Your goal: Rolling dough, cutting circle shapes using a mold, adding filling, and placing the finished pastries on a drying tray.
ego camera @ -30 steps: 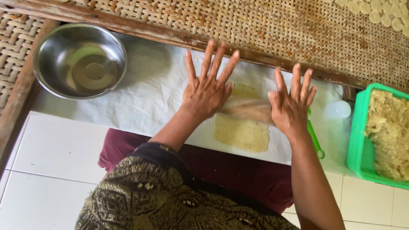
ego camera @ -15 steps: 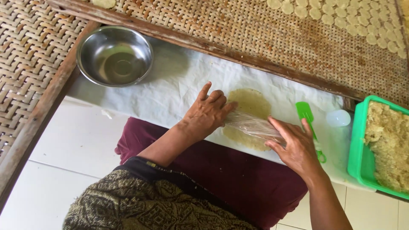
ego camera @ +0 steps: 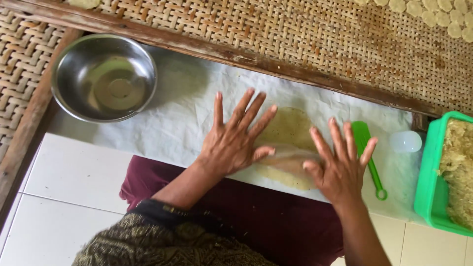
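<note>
Your left hand (ego camera: 231,143) and right hand (ego camera: 340,167) lie flat, fingers spread, palms on a clear roller (ego camera: 286,157) that rests across the flattened dough sheet (ego camera: 288,129) on the white paper (ego camera: 172,123). Neither hand grips anything. Step in hand, as judged: rolling the dough thin. Next move calls for even pressure from both palms. Steel bowl (ego camera: 103,76) sits well apart at left; green spatula (ego camera: 367,152) just beside your right hand.

Left of the left hand (ego camera: 231,143) sits a shiny metal bowl (ego camera: 104,77). Right of the right hand (ego camera: 340,170), a smooth green plastic scraper (ego camera: 368,156).
</note>
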